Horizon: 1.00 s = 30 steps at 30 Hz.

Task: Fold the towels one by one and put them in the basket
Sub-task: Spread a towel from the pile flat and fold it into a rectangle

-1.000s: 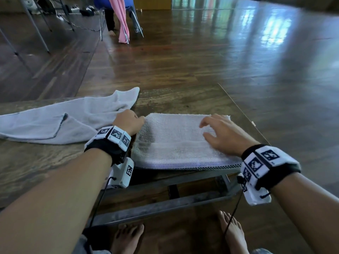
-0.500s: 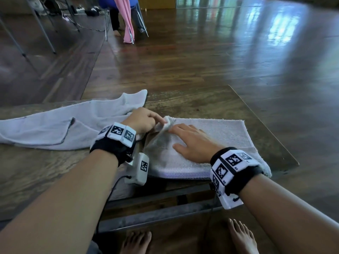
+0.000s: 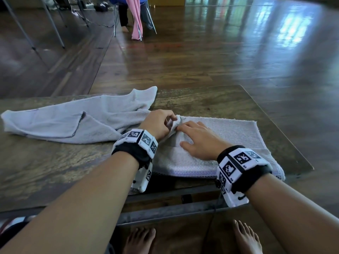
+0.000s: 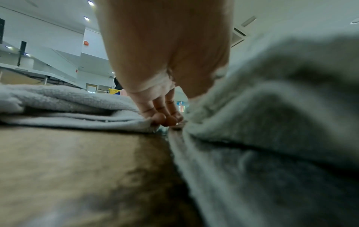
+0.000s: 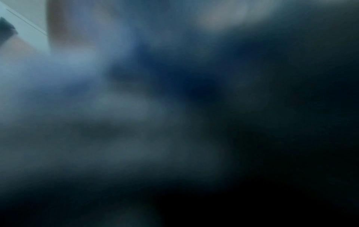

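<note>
Plainly the step in hand was another fold of the half-folded towel (image 3: 225, 136), which lay at the near right edge of the worktop (image 3: 55, 171); to do it well, I judge, the lifted corner should be carried straight across onto the opposite edge, with the cloth pinned flat so no crease bunches under the fold. The left hand (image 3: 157, 123) pinched that far-left corner, its fingers curled round the cloth; the right hand (image 3: 200, 140) lay flat on the towel beside it, fingers straight and pressing; the right wrist view was too dark to add anything. A second, unfolded towel (image 3: 78, 121) sprawled to the left; no basket showed.
</note>
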Each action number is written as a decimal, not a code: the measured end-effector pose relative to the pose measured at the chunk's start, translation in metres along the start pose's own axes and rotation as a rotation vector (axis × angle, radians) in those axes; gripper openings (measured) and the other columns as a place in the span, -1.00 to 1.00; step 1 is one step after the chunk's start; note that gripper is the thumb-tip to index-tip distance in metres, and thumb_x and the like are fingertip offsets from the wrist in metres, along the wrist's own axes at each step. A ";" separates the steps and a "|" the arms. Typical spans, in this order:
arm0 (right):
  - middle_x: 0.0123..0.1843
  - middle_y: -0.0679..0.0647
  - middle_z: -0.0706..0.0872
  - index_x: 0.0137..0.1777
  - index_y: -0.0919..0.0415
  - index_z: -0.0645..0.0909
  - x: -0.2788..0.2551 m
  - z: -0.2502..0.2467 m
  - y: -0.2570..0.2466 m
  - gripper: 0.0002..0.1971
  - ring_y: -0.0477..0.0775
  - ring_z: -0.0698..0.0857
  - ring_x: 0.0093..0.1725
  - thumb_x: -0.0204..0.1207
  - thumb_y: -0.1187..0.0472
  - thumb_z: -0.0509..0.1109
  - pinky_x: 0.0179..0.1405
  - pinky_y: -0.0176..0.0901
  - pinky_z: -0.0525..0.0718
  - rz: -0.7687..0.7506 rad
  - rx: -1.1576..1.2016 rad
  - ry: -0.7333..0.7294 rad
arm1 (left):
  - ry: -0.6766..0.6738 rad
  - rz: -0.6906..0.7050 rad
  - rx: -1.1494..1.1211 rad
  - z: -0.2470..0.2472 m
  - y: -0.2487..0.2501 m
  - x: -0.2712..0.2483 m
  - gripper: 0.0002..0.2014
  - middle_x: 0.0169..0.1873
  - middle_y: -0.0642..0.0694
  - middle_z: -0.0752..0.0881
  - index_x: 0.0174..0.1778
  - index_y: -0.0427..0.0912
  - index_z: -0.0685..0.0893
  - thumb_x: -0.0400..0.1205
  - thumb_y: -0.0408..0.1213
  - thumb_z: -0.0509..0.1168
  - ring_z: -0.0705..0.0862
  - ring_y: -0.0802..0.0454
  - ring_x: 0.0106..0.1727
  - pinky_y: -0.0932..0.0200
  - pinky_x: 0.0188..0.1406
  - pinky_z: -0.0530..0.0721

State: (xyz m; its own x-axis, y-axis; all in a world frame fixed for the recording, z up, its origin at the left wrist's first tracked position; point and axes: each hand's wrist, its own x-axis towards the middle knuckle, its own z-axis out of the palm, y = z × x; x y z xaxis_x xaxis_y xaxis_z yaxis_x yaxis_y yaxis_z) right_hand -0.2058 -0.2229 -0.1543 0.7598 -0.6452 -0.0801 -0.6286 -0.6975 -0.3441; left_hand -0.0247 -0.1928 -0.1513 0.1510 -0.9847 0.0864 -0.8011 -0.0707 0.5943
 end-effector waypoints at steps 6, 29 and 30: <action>0.59 -0.03 0.42 0.60 -0.05 0.42 -0.001 -0.001 0.000 -0.51 0.08 0.34 0.52 0.67 0.00 0.25 0.54 0.16 0.42 0.000 -0.003 -0.021 | 0.051 0.010 0.032 0.002 0.001 0.003 -0.80 -0.40 0.18 0.57 -0.02 -0.08 0.80 0.53 -0.36 0.32 0.60 0.06 -0.29 0.12 -0.15 0.64; 0.64 -0.07 0.38 0.60 -0.06 0.43 -0.005 -0.006 0.000 -0.56 0.05 0.31 0.61 0.73 -0.02 0.23 0.57 0.09 0.36 0.000 0.032 -0.056 | 0.171 -0.281 0.150 -0.014 -0.017 -0.001 -0.88 -0.20 -0.03 0.63 -0.14 -0.06 0.43 0.55 -0.37 0.23 0.61 -0.11 -0.15 -0.01 -0.21 0.55; 0.64 -0.06 0.38 0.60 -0.03 0.42 -0.007 -0.007 0.000 -0.56 0.05 0.32 0.61 0.74 -0.03 0.22 0.59 0.09 0.36 -0.003 0.046 -0.059 | 0.170 -0.250 0.146 -0.015 -0.015 -0.002 -0.89 -0.25 -0.01 0.59 -0.10 -0.06 0.46 0.57 -0.37 0.23 0.61 -0.12 -0.16 0.01 -0.24 0.52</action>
State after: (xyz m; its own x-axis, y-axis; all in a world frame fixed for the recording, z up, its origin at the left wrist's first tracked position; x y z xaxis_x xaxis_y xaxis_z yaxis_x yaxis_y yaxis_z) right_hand -0.2124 -0.2210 -0.1472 0.7711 -0.6225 -0.1338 -0.6190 -0.6837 -0.3866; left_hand -0.0044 -0.1878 -0.1488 0.4385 -0.8940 0.0919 -0.7995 -0.3413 0.4943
